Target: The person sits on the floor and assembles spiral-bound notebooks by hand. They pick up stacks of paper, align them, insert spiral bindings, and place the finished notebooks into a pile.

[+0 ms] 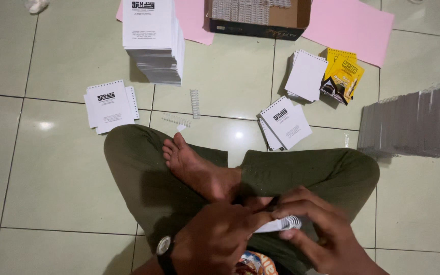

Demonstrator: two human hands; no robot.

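Observation:
Both my hands meet over my lap, low in the head view. My left hand (215, 239), with a wristwatch (164, 246) on its wrist, and my right hand (317, 229) together grip a small white booklet with a white spiral binding comb (283, 224) along its edge. My fingers cover most of the booklet. I sit cross-legged in olive trousers with a bare foot (194, 165) resting on my knee.
On the tiled floor lie a tall stack of printed white sheets (154, 40), small punched booklet piles (109, 106) (285, 122) (306, 75), yellow covers (343, 76), loose binding combs (195, 103) (176, 120), a cardboard box of combs (258, 15), pink paper (350, 28) and a grey stack (413, 122).

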